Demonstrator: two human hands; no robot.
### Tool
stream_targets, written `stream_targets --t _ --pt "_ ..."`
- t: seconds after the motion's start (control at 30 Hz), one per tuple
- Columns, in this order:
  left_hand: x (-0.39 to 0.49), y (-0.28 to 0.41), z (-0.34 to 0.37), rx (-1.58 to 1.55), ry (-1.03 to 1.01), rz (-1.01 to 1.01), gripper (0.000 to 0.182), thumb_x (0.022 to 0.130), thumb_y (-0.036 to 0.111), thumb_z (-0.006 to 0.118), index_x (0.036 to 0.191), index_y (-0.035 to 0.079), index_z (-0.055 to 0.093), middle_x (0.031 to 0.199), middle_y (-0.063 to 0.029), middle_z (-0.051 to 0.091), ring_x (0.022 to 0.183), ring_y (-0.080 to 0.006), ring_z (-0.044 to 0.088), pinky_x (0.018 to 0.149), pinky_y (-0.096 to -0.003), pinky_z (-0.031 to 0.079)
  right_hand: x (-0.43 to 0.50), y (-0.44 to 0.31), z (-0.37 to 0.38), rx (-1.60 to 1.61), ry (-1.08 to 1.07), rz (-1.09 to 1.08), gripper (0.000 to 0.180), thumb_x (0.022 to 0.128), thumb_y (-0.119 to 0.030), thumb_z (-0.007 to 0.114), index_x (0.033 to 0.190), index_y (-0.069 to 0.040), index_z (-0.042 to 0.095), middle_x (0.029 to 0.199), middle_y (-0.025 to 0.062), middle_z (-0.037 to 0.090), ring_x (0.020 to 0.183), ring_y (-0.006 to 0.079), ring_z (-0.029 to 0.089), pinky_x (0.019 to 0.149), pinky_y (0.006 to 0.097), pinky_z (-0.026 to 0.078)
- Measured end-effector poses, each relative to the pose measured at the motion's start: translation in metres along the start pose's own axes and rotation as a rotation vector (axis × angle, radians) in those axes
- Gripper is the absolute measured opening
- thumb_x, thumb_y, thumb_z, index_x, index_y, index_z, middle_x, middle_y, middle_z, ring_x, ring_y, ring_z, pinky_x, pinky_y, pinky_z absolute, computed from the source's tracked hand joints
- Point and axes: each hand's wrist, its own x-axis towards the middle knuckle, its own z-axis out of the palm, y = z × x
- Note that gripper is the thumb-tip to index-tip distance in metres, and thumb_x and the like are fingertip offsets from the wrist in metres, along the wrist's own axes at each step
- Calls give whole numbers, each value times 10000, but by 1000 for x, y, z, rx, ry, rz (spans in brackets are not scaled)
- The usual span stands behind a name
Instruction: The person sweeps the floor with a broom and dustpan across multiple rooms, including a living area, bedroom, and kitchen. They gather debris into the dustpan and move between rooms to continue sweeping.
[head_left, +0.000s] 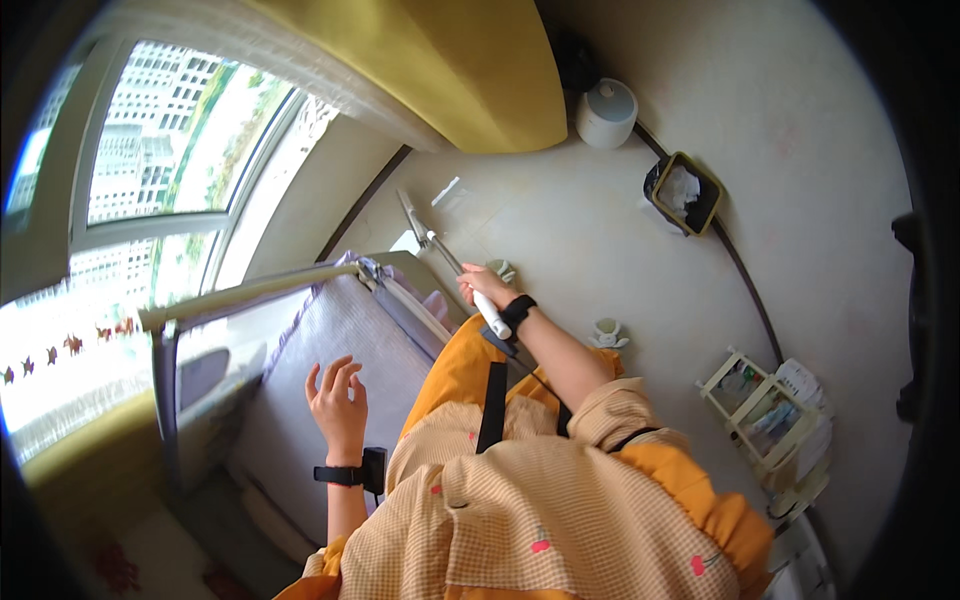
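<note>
My right hand (486, 283) grips the white end of a long grey-and-white pole (448, 256), which slants away toward the wall. At its far end is a narrow bar-shaped head (410, 212), low by the floor; its exact kind is hard to tell. White scraps (450, 192) lie on the floor near that head. My left hand (337, 401) is raised with its fingers loosely curled and apart, holding nothing. Below it is the lilac mesh side of a folding crib or playpen (330, 352). Both wrists wear black straps.
The crib's padded rail (255, 294) runs along my left, below a window (187, 142). Yellow curtains (480, 67) hang ahead. A white round appliance (607, 112), a lined waste bin (686, 193) and a storage cart (761, 409) stand along the right wall.
</note>
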Motion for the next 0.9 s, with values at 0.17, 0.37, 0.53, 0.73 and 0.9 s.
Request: stream_targets --t 0.17,0.37,0.53,0.73,0.9 --pt "73 -42 7 -9 -157 232 158 722 -12 580 833 99 599 952 -17 631 824 -185 600 970 -386 355 23 28 -28 242 249 -269 545 846 -66 549 1328 10 306 565 26 459 426 98 431 392 234 365" --pt "133 -37 34 -105 -273 462 157 708 -10 588 822 97 599 944 -8 636 816 -191 606 970 -394 364 -131 140 -73 552 401 -375 315 932 -145 463 1245 -179 472 564 -50 375 401 32 343 355 184 288" --pt "159 0 59 -201 -294 621 150 700 -8 592 812 91 601 917 -12 637 805 -181 607 961 -398 381 -243 255 -33 1162 704 -497 292 944 -137 460 1232 -182 461 656 -3 434 451 30 352 376 153 330" --pt "153 21 70 -208 -350 704 123 709 -1 592 798 81 610 907 -18 637 803 -191 605 962 -401 374 -277 268 8 1190 864 -605 338 944 -114 447 1272 -199 439 628 -13 414 440 23 347 359 155 324" --pt "141 30 72 -185 -356 709 128 704 -7 594 788 88 607 907 -17 642 811 -191 604 964 -398 368 -293 215 29 833 838 -484 503 925 -72 460 1388 -208 319 574 -43 358 417 29 322 356 173 297"
